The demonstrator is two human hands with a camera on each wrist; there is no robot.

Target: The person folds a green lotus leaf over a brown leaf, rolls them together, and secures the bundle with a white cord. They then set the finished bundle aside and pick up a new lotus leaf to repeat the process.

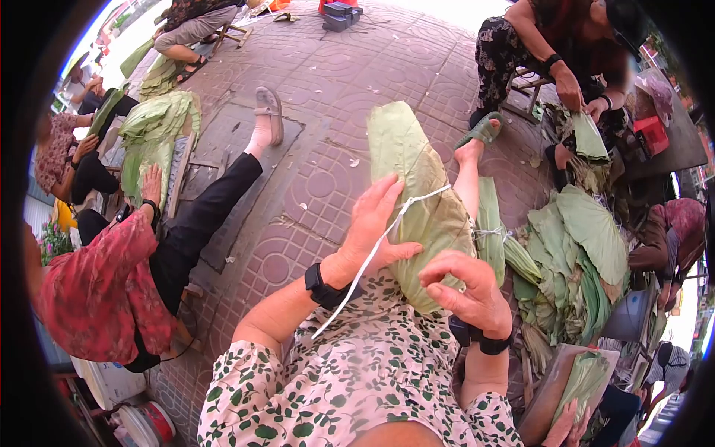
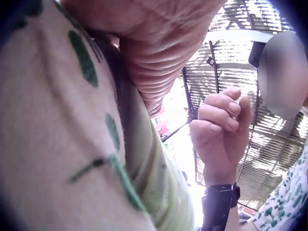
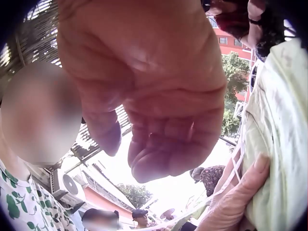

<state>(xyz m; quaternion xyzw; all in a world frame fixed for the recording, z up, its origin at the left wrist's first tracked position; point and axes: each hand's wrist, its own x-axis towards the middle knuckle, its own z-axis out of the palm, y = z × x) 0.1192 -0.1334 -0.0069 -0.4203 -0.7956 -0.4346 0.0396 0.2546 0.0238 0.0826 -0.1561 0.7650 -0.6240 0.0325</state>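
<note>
A folded bundle of large pale-green leaves (image 1: 439, 223) lies across the person's lap in the head view, its right edge browned. White cord (image 1: 426, 197) runs around it, crosses near the left fingers and trails over the left hand, its loose end hanging toward the lower left. The left hand (image 1: 376, 227) presses on the bundle with straight fingers and outstretched thumb; the thumb (image 3: 250, 185) shows against the leaf in the right wrist view. Over the bundle's lower part, the right hand (image 1: 468, 287) is raised with loosely curled fingers and nothing between them, as the left wrist view shows.
A heap of loose leaves (image 1: 570, 253) lies to the right, beside a tied bundle (image 1: 489, 231). A seated person's outstretched leg (image 1: 212, 216) is on the left, near another leaf pile (image 1: 160, 127). Another person (image 1: 566, 67) handles leaves at upper right. Paving (image 1: 320, 179) stretches ahead.
</note>
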